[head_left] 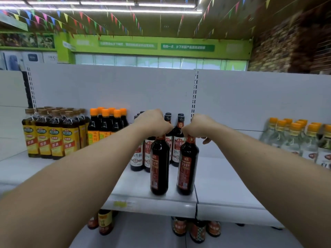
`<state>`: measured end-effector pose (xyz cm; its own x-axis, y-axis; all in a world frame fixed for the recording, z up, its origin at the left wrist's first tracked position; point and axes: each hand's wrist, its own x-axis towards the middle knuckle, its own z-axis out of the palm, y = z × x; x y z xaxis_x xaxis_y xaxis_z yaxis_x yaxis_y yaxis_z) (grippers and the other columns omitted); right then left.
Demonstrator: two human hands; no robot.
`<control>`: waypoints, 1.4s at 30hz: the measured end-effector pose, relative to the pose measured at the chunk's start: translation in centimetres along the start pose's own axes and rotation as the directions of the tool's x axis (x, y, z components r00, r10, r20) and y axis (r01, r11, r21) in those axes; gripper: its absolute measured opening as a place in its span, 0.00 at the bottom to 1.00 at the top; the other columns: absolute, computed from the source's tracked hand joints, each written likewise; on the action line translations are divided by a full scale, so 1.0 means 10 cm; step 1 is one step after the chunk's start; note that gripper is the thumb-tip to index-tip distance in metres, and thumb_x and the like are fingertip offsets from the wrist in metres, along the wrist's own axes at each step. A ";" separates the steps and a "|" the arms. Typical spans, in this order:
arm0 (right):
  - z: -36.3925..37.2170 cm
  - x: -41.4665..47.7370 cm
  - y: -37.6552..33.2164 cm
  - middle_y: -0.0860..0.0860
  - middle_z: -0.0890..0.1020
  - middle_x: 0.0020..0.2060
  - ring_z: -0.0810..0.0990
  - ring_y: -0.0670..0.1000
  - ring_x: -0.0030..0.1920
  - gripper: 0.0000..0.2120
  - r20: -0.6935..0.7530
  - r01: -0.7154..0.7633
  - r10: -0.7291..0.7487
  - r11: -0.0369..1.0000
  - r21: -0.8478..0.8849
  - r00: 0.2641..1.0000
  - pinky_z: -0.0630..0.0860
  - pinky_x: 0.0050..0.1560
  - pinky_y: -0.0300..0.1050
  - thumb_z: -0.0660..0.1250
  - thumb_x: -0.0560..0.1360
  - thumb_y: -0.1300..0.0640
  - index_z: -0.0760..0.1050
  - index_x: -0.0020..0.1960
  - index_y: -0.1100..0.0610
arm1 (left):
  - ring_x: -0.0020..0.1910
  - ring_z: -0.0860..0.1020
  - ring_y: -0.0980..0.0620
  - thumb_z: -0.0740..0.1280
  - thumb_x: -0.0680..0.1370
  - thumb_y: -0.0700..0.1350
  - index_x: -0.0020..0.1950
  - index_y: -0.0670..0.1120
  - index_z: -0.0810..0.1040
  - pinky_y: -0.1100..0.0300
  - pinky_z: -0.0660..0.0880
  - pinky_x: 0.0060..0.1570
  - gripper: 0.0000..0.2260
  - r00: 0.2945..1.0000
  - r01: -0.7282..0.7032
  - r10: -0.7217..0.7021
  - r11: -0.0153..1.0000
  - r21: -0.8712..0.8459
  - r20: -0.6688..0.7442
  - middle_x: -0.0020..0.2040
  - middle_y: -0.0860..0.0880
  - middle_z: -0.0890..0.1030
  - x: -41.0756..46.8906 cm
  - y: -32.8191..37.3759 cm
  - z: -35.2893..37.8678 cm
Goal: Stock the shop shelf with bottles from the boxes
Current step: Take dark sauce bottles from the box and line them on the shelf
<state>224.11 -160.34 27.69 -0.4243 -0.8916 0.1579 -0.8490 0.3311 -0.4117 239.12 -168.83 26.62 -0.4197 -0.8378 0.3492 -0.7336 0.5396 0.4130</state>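
Bottles, two, dark with red labels: left bottle [159, 169] gripped at the neck from above by the left hand [152, 122], fingers curled round it; right bottle [187, 169] gripped likewise by the right hand [198, 127]; both upright, side by side, near the front edge of the white shelf [223, 185]; just behind, more dark bottles [177, 145]; yellow-labelled bottles [53, 138] far left, clear orange-capped bottles [295, 138] far right; overhead, coloured bunting [80, 18], green wall band [152, 45], brick wall [286, 47] at right.
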 end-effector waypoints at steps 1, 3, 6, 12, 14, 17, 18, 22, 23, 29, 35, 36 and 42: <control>0.02 0.03 0.01 0.53 0.76 0.38 0.75 0.53 0.38 0.08 -0.003 0.005 -0.005 1.000 -0.001 1.000 0.79 0.34 0.46 0.68 0.75 0.55 0.72 0.39 0.55 | 0.33 0.74 0.49 0.70 0.73 0.53 0.37 0.48 0.71 0.58 0.68 0.32 0.12 1.000 0.004 -0.004 1.000 -0.005 0.000 0.34 0.49 0.76 0.05 -0.01 0.02; 0.05 0.07 0.01 0.52 0.76 0.38 0.75 0.52 0.39 0.08 -0.004 0.010 -0.010 1.000 -0.010 1.000 0.80 0.36 0.47 0.66 0.76 0.55 0.71 0.39 0.54 | 0.32 0.73 0.49 0.69 0.73 0.53 0.37 0.48 0.71 0.58 0.69 0.33 0.12 1.000 0.014 -0.014 1.000 -0.008 0.008 0.33 0.50 0.75 0.12 -0.01 0.07; 0.06 0.12 -0.02 0.53 0.77 0.39 0.76 0.53 0.39 0.09 -0.008 0.001 -0.002 0.999 -0.033 1.000 0.81 0.38 0.48 0.66 0.76 0.54 0.72 0.39 0.55 | 0.31 0.72 0.49 0.69 0.75 0.53 0.37 0.47 0.70 0.59 0.68 0.32 0.14 0.999 0.028 -0.028 1.000 -0.002 0.019 0.33 0.50 0.74 0.21 -0.03 0.17; 0.11 0.10 -0.10 0.57 0.78 0.46 0.82 0.58 0.49 0.15 0.104 0.006 0.009 0.990 -0.138 0.995 0.84 0.50 0.55 0.60 0.83 0.49 0.73 0.46 0.59 | 0.33 0.74 0.50 0.70 0.76 0.53 0.42 0.46 0.72 0.57 0.68 0.32 0.13 0.999 0.013 -0.013 1.000 -0.011 0.036 0.37 0.49 0.77 0.30 0.00 0.30; 0.15 0.09 -0.11 0.57 0.79 0.46 0.82 0.57 0.48 0.17 0.097 -0.003 0.020 0.984 -0.177 0.995 0.84 0.52 0.53 0.58 0.85 0.47 0.74 0.53 0.61 | 0.34 0.73 0.50 0.71 0.77 0.54 0.43 0.45 0.73 0.57 0.69 0.33 0.14 0.997 0.009 -0.006 1.000 -0.030 0.080 0.38 0.48 0.77 0.31 0.00 0.34; 0.20 0.12 -0.09 0.55 0.76 0.43 0.78 0.56 0.45 0.16 0.065 -0.008 0.021 0.982 -0.188 0.998 0.82 0.53 0.52 0.59 0.85 0.46 0.71 0.55 0.60 | 0.38 0.76 0.50 0.71 0.77 0.57 0.52 0.44 0.75 0.55 0.72 0.35 0.17 0.995 0.019 -0.013 0.998 -0.053 0.099 0.42 0.48 0.79 0.35 -0.02 0.40; 0.21 0.13 -0.07 0.54 0.76 0.44 0.78 0.56 0.47 0.15 0.057 -0.009 0.019 0.984 -0.180 0.998 0.82 0.54 0.53 0.59 0.84 0.46 0.70 0.56 0.59 | 0.39 0.76 0.51 0.71 0.77 0.57 0.54 0.43 0.75 0.54 0.73 0.37 0.18 0.995 0.025 -0.018 0.998 -0.065 0.100 0.44 0.48 0.80 0.35 -0.04 0.41; 0.25 0.16 -0.01 0.55 0.76 0.47 0.79 0.56 0.48 0.15 0.035 -0.053 0.056 0.995 -0.079 0.998 0.84 0.49 0.54 0.60 0.83 0.46 0.66 0.61 0.56 | 0.45 0.80 0.51 0.71 0.75 0.56 0.64 0.45 0.74 0.56 0.73 0.36 0.23 0.999 0.033 -0.026 0.982 -0.188 0.039 0.50 0.48 0.80 0.30 -0.13 0.48; 0.25 0.16 0.01 0.56 0.77 0.51 0.79 0.57 0.49 0.18 0.036 -0.067 0.069 0.997 -0.044 0.997 0.84 0.45 0.54 0.60 0.82 0.45 0.65 0.64 0.56 | 0.45 0.80 0.52 0.71 0.74 0.56 0.65 0.45 0.75 0.56 0.74 0.37 0.24 0.999 0.033 -0.029 0.971 -0.239 0.021 0.51 0.49 0.81 0.28 -0.16 0.50; 0.40 0.11 0.28 0.52 0.78 0.51 0.80 0.53 0.47 0.24 -0.075 -0.029 0.048 0.972 0.235 0.996 0.84 0.38 0.51 0.67 0.77 0.44 0.64 0.67 0.52 | 0.44 0.80 0.55 0.76 0.73 0.54 0.52 0.52 0.76 0.60 0.74 0.38 0.14 0.998 0.052 -0.031 0.907 -0.419 0.058 0.47 0.52 0.81 0.06 -0.39 0.65; 0.72 -0.13 0.53 0.48 0.79 0.55 0.81 0.53 0.53 0.35 -0.198 -0.062 0.126 0.952 0.300 0.972 0.80 0.54 0.55 0.73 0.68 0.36 0.65 0.68 0.48 | 0.59 0.77 0.53 0.81 0.70 0.50 0.62 0.53 0.72 0.55 0.75 0.60 0.26 0.971 0.128 0.005 0.833 -0.539 0.238 0.58 0.58 0.77 -0.07 -0.66 0.78; 0.78 -0.17 0.55 0.48 0.77 0.59 0.80 0.53 0.56 0.38 -0.203 -0.080 0.143 0.953 0.291 0.969 0.79 0.55 0.54 0.74 0.67 0.34 0.64 0.69 0.49 | 0.59 0.79 0.53 0.82 0.69 0.46 0.61 0.52 0.72 0.51 0.76 0.64 0.26 0.958 0.139 0.021 0.837 -0.529 0.285 0.57 0.58 0.79 -0.08 -0.71 0.84; 1.23 -0.28 0.60 0.49 0.70 0.61 0.79 0.55 0.57 0.44 -0.210 -0.172 0.204 0.972 0.157 0.956 0.78 0.49 0.51 0.73 0.64 0.25 0.62 0.66 0.51 | 0.53 0.84 0.52 0.79 0.67 0.32 0.65 0.51 0.74 0.53 0.80 0.57 0.31 0.912 0.180 0.057 0.835 -0.521 0.406 0.51 0.51 0.86 -0.18 -0.89 1.18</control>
<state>224.05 -159.69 13.74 -0.6446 -0.7205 0.2556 -0.7029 0.4271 -0.5688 240.13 -173.11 12.43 -0.6412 -0.7674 0.0008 -0.4095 0.3430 0.8454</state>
